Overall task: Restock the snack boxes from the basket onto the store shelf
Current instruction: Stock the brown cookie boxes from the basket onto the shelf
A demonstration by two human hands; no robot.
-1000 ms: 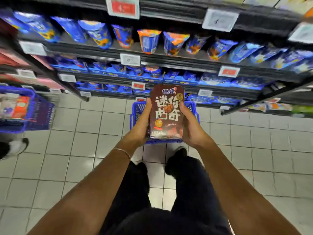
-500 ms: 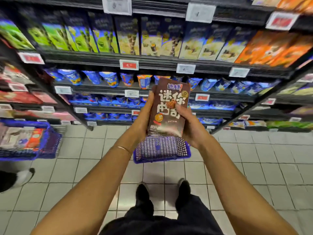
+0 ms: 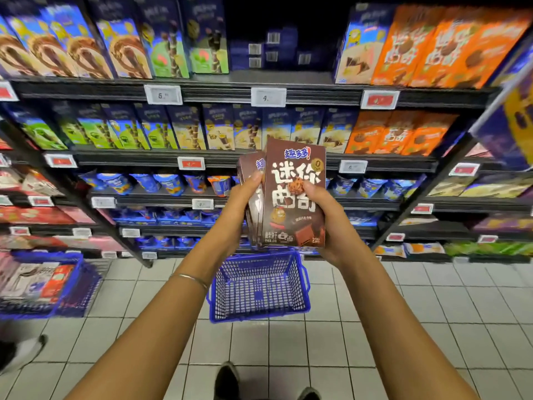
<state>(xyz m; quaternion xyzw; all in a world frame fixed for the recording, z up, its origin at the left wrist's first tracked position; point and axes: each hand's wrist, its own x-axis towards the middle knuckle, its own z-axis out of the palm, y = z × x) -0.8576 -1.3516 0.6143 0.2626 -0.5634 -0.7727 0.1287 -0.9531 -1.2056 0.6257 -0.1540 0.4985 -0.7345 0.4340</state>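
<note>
Brown snack boxes (image 3: 291,215) with white lettering are held upright in front of the store shelf (image 3: 230,157). My left hand (image 3: 239,209) grips the stack's left side, where a second box peeks out behind the front one. My right hand (image 3: 326,220) grips the right side, thumb across the front. Below them on the tiled floor stands the blue mesh basket (image 3: 259,287), which looks empty. High on the shelf there is a dark gap (image 3: 279,50) between blue boxes and orange boxes.
Shelves carry blue, green and orange snack boxes (image 3: 432,47) and blue cups (image 3: 170,183). A second blue basket (image 3: 49,284) with goods sits at the left on the floor. Someone's shoe (image 3: 20,353) shows at the lower left. My own feet are at the bottom.
The boxes have risen from just above the basket to shelf height, and the view has tilted up to reveal the upper shelves. A second box now fans out behind the front one.
</note>
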